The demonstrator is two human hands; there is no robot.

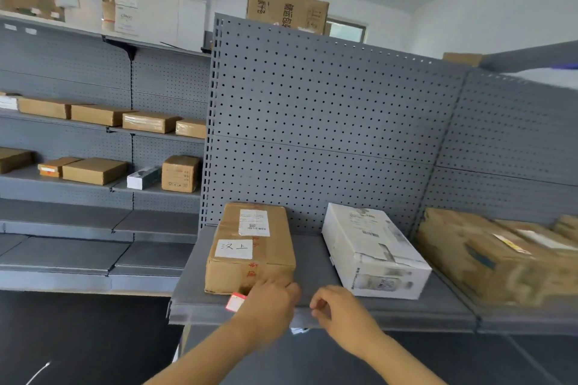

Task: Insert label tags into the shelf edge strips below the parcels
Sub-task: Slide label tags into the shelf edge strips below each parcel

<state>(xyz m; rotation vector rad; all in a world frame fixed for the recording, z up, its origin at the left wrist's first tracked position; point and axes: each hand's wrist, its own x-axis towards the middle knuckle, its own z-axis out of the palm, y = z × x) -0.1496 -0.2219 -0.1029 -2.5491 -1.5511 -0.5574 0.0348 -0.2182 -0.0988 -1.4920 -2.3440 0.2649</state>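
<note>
two bare hands work at the front edge of a grey metal shelf point(194, 297) in a parcel storeroom. the left hand point(269, 303) is curled at the shelf edge strip point(200, 316), directly below a brown cardboard parcel point(250, 247) bearing a white handwritten sticker; a small red-and-white label tag point(234, 302) shows just beside its fingers, lying against the strip under the parcel's front left corner. whether the left hand actually grips the tag cannot be told, as the hand is blurred and covers the tag's right side. the right hand point(336, 306) sits near it, loosely closed with the fingers bent inward at the strip; whether it has anything in it cannot be told. a scrap of white point(299, 330) peeks out beneath the strip between the two wrists, too small to identify. a white box point(372, 250) stands on the same shelf to the right of the brown parcel, well apart from it, and a larger brown carton point(488, 256) lies on the next shelf section. a grey pegboard back panel point(328, 122) rises behind the parcels. more cardboard boxes point(93, 170) line the shelves along the wall at left.
</note>
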